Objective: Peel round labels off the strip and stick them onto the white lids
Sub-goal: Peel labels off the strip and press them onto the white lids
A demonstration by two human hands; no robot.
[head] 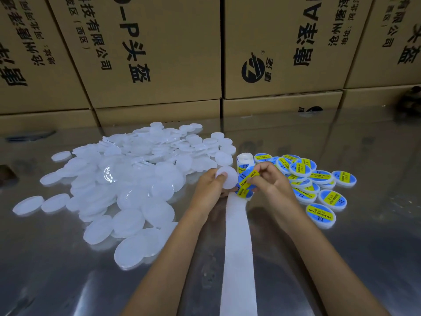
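Note:
My left hand (208, 185) holds a plain white lid (229, 177) upright, thumb on its face. My right hand (270, 179) pinches a blue and yellow round label (248, 180), which is partly lifted off the strip. The label strip (243, 166) curls up into a small roll behind my hands. Its bare white backing (238, 247) runs toward me down the table. A big heap of unlabelled white lids (127, 179) lies to the left. Several labelled lids (319, 188) are piled to the right.
The shiny metal table (364, 258) reflects light. Stacked brown cardboard boxes (159, 53) with black print form a wall along its far edge. A dark object (410, 99) sits at the far right by the boxes.

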